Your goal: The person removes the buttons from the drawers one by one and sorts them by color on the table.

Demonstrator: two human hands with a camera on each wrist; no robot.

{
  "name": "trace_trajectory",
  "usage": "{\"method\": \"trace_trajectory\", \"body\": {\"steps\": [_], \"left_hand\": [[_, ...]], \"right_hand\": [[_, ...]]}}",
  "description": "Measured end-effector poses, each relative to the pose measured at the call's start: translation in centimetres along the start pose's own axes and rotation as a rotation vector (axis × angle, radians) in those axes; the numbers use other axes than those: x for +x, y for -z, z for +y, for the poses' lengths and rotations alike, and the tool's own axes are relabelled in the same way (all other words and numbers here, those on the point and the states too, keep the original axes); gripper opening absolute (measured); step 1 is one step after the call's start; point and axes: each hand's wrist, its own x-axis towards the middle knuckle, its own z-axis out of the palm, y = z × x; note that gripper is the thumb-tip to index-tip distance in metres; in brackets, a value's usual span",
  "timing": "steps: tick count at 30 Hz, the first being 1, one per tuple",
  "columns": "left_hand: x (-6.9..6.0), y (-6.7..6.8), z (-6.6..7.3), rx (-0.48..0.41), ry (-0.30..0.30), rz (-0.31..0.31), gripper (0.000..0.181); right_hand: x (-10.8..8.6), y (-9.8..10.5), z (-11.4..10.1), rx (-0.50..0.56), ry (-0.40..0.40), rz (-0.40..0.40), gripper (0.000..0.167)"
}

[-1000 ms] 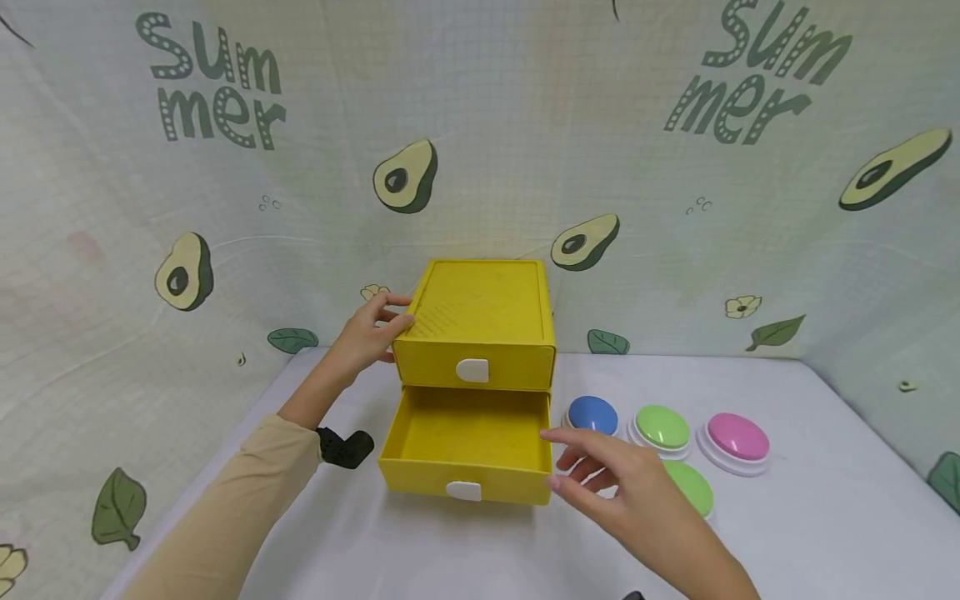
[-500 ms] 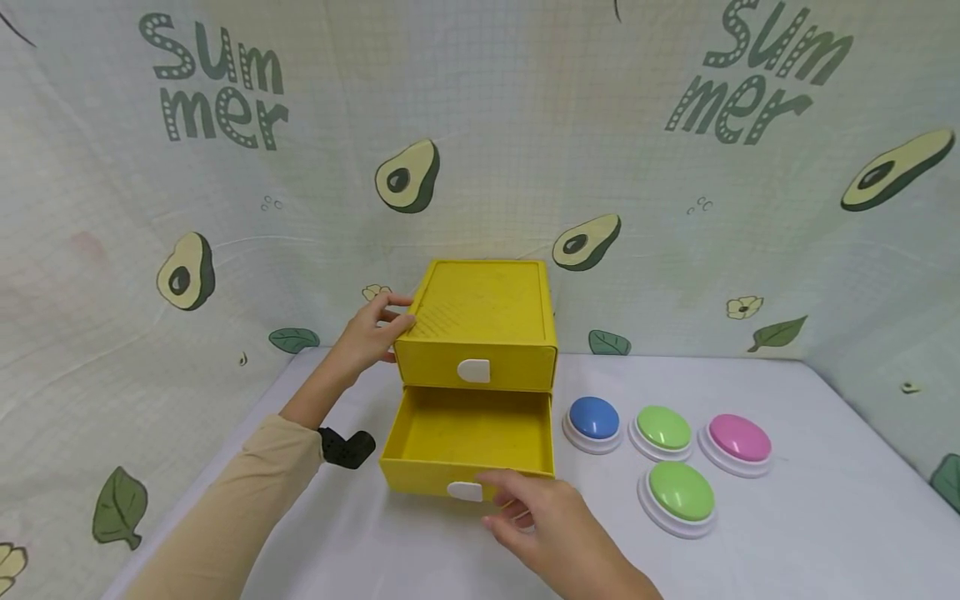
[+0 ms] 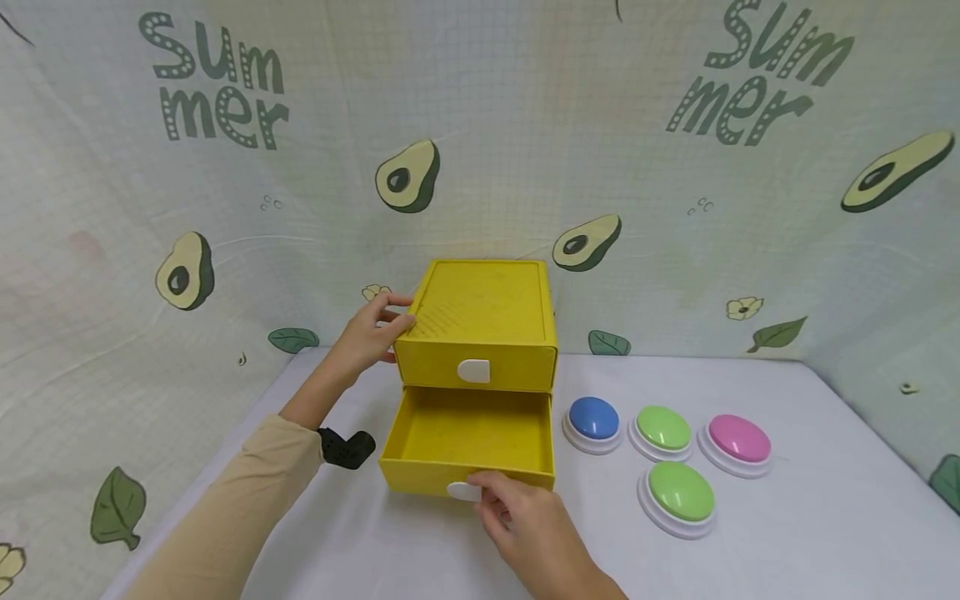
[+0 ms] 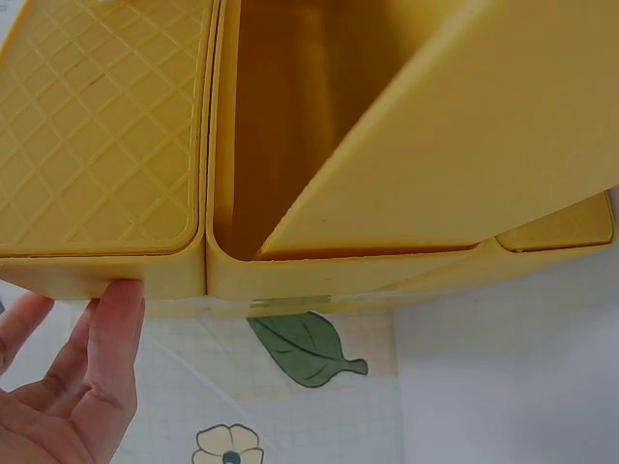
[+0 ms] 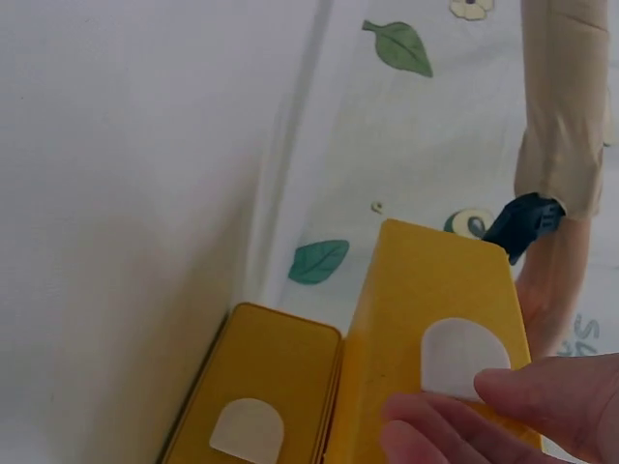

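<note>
The lower drawer (image 3: 412,477) juts from the front of the box (image 3: 487,296), and my right hand (image 3: 536,521) pinches its handle (image 3: 461,492), I'd judge for a firm hold on it. Well apart from it, my left hand (image 3: 367,333) touches the box's left side with its fingertips, probably to steady it. Right of the box, the blue button (image 3: 594,418), green buttons (image 3: 681,490) and pink button (image 3: 738,437) stand beyond the drawer's side edge, likely out of its way. Behind the box, the table (image 3: 840,500) meets the cloth (image 3: 480,100), leaving little room, I think.

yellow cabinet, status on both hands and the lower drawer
Left hand touching yellow cabinet. Right hand pinching white handle. Lower drawer open. Blue button off right, not in the way.
</note>
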Motion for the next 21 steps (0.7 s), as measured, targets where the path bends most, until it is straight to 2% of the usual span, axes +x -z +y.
{"method": "trace_trajectory", "body": {"steps": [3, 5, 13, 21], "left_hand": [[0.02, -0.05, 0.04, 0.001, 0.005, 0.003, 0.044], [0.03, -0.08, 0.08, 0.003, 0.010, 0.006, 0.043], [0.12, -0.08, 0.03, 0.003, 0.011, 0.002, 0.043], [0.23, 0.06, -0.12, -0.005, 0.015, -0.016, 0.045]], "right_hand": [[-0.06, -0.41, 0.30, -0.006, 0.021, 0.065, 0.016], [-0.08, -0.52, 0.48, -0.004, 0.023, 0.080, 0.015], [-0.02, -0.41, 0.53, 0.009, -0.014, 0.049, 0.015], [0.20, -0.20, 0.32, 0.016, -0.087, -0.008, 0.013]]}}
